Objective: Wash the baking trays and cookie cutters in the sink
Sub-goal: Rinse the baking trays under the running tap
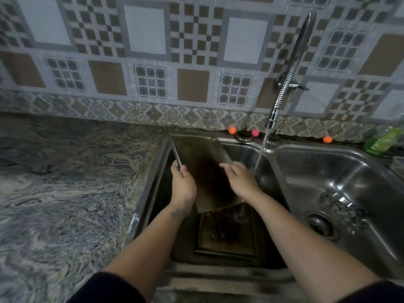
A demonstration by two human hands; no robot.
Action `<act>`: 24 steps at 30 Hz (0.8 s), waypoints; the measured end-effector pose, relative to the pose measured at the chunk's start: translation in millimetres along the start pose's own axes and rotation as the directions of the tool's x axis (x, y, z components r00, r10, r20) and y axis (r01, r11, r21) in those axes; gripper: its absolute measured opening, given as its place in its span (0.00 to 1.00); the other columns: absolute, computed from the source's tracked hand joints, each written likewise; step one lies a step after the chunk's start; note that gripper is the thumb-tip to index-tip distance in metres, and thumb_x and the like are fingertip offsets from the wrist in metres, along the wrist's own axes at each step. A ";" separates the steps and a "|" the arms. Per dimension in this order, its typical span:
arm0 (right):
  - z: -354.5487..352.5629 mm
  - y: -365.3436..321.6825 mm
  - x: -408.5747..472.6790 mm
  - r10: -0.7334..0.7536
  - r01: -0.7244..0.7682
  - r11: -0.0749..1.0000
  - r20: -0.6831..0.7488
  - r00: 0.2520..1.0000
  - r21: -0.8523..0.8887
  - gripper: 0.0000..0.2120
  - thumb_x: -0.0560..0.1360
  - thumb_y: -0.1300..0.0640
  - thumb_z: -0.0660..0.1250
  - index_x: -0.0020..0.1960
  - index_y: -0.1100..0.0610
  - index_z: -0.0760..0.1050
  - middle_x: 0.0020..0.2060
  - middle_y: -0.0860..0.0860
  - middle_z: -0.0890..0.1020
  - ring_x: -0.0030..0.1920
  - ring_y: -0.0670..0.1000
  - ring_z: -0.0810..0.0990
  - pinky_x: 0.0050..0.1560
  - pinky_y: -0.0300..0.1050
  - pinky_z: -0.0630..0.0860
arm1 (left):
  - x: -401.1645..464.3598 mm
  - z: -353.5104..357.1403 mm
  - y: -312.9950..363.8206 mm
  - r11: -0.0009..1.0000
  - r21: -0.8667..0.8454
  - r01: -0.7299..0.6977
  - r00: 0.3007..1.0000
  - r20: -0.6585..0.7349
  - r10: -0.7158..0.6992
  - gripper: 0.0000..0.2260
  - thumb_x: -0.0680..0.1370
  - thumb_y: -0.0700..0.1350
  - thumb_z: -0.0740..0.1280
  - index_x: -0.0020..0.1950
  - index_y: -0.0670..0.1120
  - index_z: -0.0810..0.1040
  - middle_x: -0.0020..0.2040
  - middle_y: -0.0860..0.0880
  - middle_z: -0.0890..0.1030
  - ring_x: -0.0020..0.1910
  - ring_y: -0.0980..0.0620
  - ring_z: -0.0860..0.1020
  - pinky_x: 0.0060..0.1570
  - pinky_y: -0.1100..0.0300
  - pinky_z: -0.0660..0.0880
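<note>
A dark, stained baking tray (pixel 205 169) stands tilted in the left sink basin (pixel 153 193), its far end leaning on the back rim. My left hand (pixel 182 186) grips its left edge. My right hand (pixel 239 180) holds its right edge, fingers over the rim. A second tray (pixel 227 232) with dark residue lies flat on the basin floor below. Water runs from the flexible faucet (pixel 288 79) just right of my right hand. No cookie cutters are visible.
The right basin (pixel 338 182) holds a drain (pixel 320 224) and a dark scrubber-like clump (pixel 343 211). Granite counter (pixel 65 182) spreads to the left. A green bottle (pixel 380 142) stands at the far right edge. Small orange and pink balls (pixel 254 132) sit along the back ledge.
</note>
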State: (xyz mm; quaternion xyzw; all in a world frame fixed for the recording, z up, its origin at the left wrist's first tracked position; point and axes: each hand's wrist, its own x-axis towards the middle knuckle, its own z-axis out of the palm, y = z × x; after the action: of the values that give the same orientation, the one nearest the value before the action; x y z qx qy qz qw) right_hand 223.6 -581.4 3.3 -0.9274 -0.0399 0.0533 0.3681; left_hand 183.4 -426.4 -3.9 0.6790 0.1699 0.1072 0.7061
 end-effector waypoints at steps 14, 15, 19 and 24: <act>-118.8 58.9 -24.1 0.134 -0.099 0.976 -0.179 0.975 0.193 0.31 0.73 0.69 0.69 0.70 0.46 0.70 0.68 0.49 0.72 0.67 0.49 0.70 0.64 0.38 0.67 | -23.5 71.6 -33.0 0.964 0.115 0.238 0.862 0.432 -0.264 0.17 0.83 0.52 0.52 0.67 0.51 0.72 0.59 0.46 0.79 0.59 0.47 0.77 0.64 0.45 0.72; -133.6 62.1 -22.3 0.112 -0.086 0.987 -0.189 0.976 0.139 0.32 0.72 0.68 0.69 0.70 0.44 0.69 0.70 0.49 0.71 0.68 0.49 0.70 0.65 0.40 0.67 | -26.7 85.6 -33.8 0.965 0.137 0.224 0.851 0.456 -0.262 0.17 0.83 0.53 0.52 0.68 0.50 0.72 0.60 0.46 0.79 0.60 0.47 0.77 0.65 0.45 0.71; -200.1 79.9 -23.8 0.047 -0.068 0.994 -0.217 0.975 -0.091 0.32 0.74 0.67 0.67 0.72 0.43 0.66 0.72 0.51 0.69 0.68 0.51 0.71 0.58 0.37 0.68 | -48.9 149.6 -28.0 0.958 0.285 0.010 0.844 0.511 -0.161 0.16 0.84 0.52 0.51 0.64 0.49 0.72 0.56 0.52 0.76 0.59 0.52 0.73 0.64 0.52 0.69; -262.3 110.7 -38.2 0.016 -0.073 0.971 -0.241 0.971 -0.229 0.31 0.76 0.68 0.63 0.73 0.44 0.65 0.71 0.52 0.69 0.66 0.54 0.72 0.57 0.40 0.70 | -66.8 215.8 -41.3 0.658 0.612 -0.438 0.785 0.617 -0.051 0.25 0.83 0.55 0.50 0.78 0.47 0.55 0.79 0.47 0.52 0.78 0.48 0.48 0.75 0.44 0.51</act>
State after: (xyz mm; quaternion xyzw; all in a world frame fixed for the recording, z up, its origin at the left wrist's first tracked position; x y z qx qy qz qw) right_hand 223.3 -844.0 119.6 -0.9649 0.0191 -0.0545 0.2562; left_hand 201.9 -653.3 -34.4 0.9149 -0.1057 -0.1050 0.3753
